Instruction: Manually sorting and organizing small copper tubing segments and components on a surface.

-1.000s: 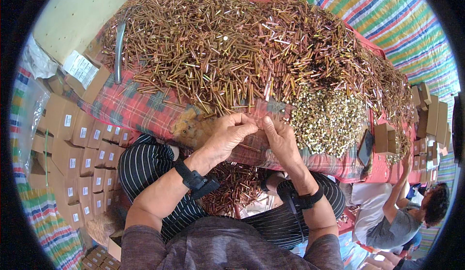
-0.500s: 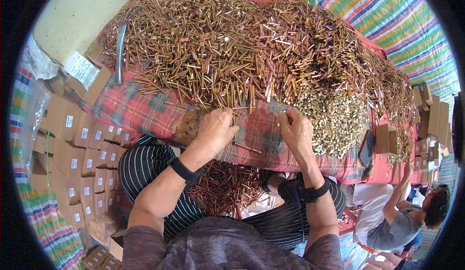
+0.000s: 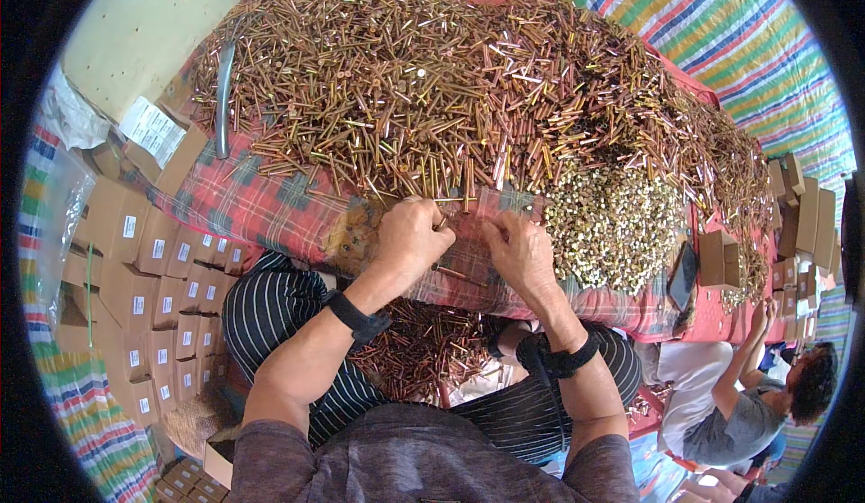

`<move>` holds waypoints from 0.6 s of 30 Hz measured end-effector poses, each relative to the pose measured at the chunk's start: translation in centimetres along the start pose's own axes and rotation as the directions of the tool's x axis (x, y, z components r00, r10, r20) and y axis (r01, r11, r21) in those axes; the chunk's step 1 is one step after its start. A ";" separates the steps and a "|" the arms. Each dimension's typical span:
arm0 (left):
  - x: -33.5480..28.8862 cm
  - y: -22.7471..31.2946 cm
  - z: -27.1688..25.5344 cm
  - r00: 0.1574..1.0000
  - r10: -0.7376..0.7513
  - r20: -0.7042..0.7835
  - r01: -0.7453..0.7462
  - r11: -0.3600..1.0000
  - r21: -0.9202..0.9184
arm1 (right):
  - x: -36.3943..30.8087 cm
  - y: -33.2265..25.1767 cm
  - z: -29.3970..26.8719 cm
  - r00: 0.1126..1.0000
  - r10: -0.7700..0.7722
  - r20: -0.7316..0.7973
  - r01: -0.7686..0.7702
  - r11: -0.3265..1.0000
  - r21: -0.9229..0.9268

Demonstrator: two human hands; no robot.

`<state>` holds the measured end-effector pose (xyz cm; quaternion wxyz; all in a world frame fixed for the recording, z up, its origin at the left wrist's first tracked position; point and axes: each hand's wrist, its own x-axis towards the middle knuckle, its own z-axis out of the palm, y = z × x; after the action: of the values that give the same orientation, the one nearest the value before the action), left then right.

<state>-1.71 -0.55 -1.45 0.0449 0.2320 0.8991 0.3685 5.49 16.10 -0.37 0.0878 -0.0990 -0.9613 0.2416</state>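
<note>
My left hand (image 3: 413,237) is closed over the near edge of a big heap of slim, brass-coloured metal rods (image 3: 378,88). The end of one metal rod (image 3: 441,224) shows between its thumb and fingers. My right hand (image 3: 521,252) is close by on the right, thumb and fingertips pinched together; what they hold, if anything, is too small to make out. Just right of it spreads a pile of small, shiny, nut-like metal pieces (image 3: 622,224). Below the hands, a single loose rod (image 3: 461,276) lies on the plaid cloth (image 3: 297,201).
A curved metal bar (image 3: 224,97) rests at the heap's left end. Stacked brown cartons (image 3: 135,300) line the left. Between my knees lies another rod heap (image 3: 423,345). An open small box (image 3: 718,260) stands at right, near a seated co-worker (image 3: 734,417).
My right hand has moved left, away from the small pieces and towards my left hand. My left hand has shifted slightly and turned. The co-worker's hands have moved a little.
</note>
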 end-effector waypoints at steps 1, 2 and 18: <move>0.2 0.0 -0.1 0.999 -0.041 -0.018 0.039 0.992 -0.123 | 0.0 0.0 -0.2 1.000 -0.020 -0.024 0.021 0.999 0.040; 0.3 -0.1 -0.1 0.999 -0.040 -0.017 0.038 0.992 -0.123 | 0.1 0.0 -0.3 0.998 -0.039 -0.048 0.043 0.996 0.080; 0.6 1.0 -0.7 0.857 -0.354 0.375 0.459 0.194 -0.867 | 2.8 -0.6 1.2 0.974 -0.215 -0.071 0.224 0.961 0.165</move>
<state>-2.02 -0.12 -0.17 0.3066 -0.0675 0.5397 0.7811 2.41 15.69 -0.81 0.1474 0.0099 -0.9393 0.3095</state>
